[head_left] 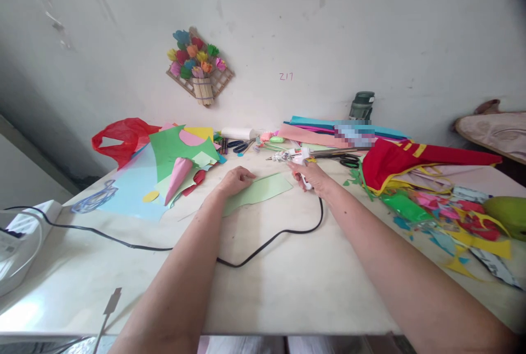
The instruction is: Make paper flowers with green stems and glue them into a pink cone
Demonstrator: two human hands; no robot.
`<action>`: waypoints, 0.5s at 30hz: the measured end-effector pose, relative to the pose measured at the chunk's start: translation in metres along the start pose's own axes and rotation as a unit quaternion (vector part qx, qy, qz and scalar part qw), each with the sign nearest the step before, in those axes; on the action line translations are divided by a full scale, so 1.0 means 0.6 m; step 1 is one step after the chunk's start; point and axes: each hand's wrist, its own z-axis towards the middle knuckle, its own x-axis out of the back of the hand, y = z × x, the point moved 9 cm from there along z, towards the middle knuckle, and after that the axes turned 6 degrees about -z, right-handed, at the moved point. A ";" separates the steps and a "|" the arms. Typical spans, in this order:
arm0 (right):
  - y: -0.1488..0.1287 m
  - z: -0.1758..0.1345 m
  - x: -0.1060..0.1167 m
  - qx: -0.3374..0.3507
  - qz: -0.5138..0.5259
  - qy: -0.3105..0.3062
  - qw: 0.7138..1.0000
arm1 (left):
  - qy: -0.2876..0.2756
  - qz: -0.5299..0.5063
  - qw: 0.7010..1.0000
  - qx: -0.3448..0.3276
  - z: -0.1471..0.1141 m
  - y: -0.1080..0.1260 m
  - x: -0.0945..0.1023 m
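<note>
My left hand (235,180) has its fingers curled together at the upper edge of a light green paper piece (263,191), which lies on the table. My right hand (309,174) is wrapped around a white glue gun (303,154), its nozzle pointing left, just beyond the paper's far right edge. A black cord (283,232) runs from the gun's handle across the table, under my left forearm. Left of the paper, a rolled pink paper cone (178,177) rests on green sheets (166,148).
A power strip (30,239) stands at the left edge, near a red plastic bag (123,136). Scissors (348,160), coloured sheets (308,133) and a green bottle (362,105) are at the back. Red cloth (394,165) and paper scraps (447,233) cover the right side.
</note>
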 end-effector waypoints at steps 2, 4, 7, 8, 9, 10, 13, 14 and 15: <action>0.001 0.003 0.003 0.006 0.021 0.014 1.000 | -0.006 -0.005 1.000 -0.005 0.002 0.000 -0.004; 0.000 0.006 0.002 0.007 0.037 0.025 0.999 | -0.010 0.001 1.000 -0.005 0.003 -0.002 -0.006; -0.002 0.013 -0.006 -0.002 0.052 0.033 0.998 | -0.016 0.016 1.000 -0.012 0.003 0.002 -0.008; -0.003 0.016 -0.010 -0.004 0.055 0.035 0.998 | -0.021 0.022 0.999 -0.017 0.003 0.005 -0.009; -0.004 0.019 -0.015 -0.006 0.059 0.037 0.998 | -0.027 0.028 0.999 -0.023 0.002 0.008 -0.010; -0.004 0.023 -0.018 -0.008 0.063 0.041 0.997 | -0.032 0.034 0.999 -0.028 0.002 0.011 -0.012; 0.000 0.032 -0.024 -0.019 0.077 0.062 0.995 | -0.039 0.052 0.997 -0.041 -0.001 0.019 -0.013; 0.002 0.034 -0.025 -0.021 0.081 0.066 0.994 | -0.038 0.056 0.997 -0.043 -0.002 0.021 -0.013; 0.003 0.035 -0.026 -0.022 0.086 0.068 0.994 | -0.036 0.061 0.997 -0.043 -0.003 0.023 -0.013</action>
